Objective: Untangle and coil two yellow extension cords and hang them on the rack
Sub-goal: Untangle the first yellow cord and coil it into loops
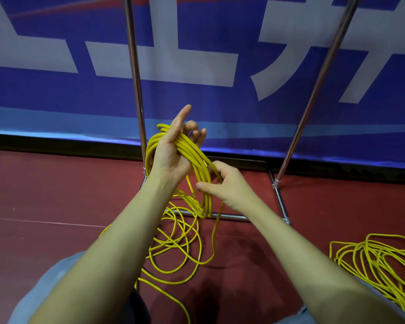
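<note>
Perhaps sports hall: red floor (56,195), banner (197,94)

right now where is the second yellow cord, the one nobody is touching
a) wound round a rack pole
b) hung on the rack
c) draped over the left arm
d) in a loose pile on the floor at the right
d: the second cord lies in a loose heap on the red floor at the right, apart from both hands and the rack.

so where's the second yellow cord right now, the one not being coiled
In the head view the second cord lies in a loose pile on the red floor at the lower right, beside the person's right forearm and right of the rack's base.
</note>
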The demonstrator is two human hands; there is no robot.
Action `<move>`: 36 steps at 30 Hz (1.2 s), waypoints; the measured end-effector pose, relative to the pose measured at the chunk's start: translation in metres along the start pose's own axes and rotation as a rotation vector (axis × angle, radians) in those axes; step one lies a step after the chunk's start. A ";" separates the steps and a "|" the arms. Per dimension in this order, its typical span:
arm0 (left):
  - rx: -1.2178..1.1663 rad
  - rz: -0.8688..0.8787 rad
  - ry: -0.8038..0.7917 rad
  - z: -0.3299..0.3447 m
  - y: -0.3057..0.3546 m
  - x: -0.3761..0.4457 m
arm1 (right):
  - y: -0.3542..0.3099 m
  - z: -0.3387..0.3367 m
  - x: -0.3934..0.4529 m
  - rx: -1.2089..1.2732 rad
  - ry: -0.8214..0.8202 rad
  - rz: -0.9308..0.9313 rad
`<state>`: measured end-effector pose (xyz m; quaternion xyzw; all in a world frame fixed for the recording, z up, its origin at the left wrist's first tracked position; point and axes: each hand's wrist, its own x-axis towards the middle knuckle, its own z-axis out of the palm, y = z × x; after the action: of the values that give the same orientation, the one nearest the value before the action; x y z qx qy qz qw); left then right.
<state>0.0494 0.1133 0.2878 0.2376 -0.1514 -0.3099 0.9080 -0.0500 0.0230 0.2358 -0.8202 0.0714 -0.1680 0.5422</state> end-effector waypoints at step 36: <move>-0.297 -0.150 0.092 -0.012 0.001 0.006 | -0.008 -0.022 -0.004 0.292 -0.314 0.196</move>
<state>0.0594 0.1148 0.2791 0.1255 -0.0440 -0.3844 0.9135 -0.0623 0.0081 0.2503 -0.7384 0.0404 0.0066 0.6731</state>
